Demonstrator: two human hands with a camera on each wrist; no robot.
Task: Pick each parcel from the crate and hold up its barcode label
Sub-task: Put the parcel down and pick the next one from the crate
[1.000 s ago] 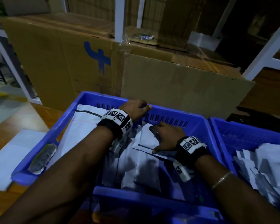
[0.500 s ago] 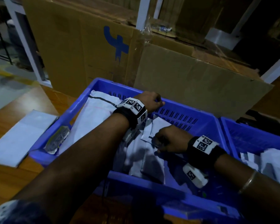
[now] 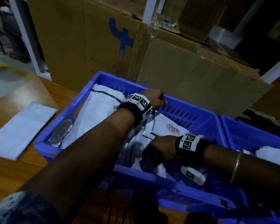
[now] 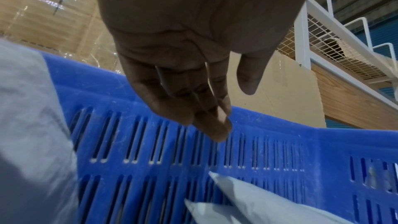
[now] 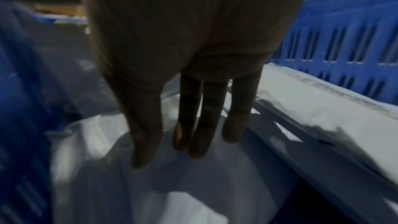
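My left hand (image 3: 155,99) hung over the far wall of the blue crate (image 3: 192,113) on the desk (image 3: 14,172), fingers (image 4: 193,108) straight, close together and holding nothing. My right hand (image 3: 158,149) reached down among the white parcels (image 3: 103,113) heaped in the crate, its fingers (image 5: 202,125) straight and apart above the plastic, gripping none of them; I could not tell whether they touched it. One parcel lay label (image 3: 173,128) up just beyond that hand, cardboard boxes (image 3: 90,46) stood behind the crate, and a second crate (image 3: 249,135) sat beside it.
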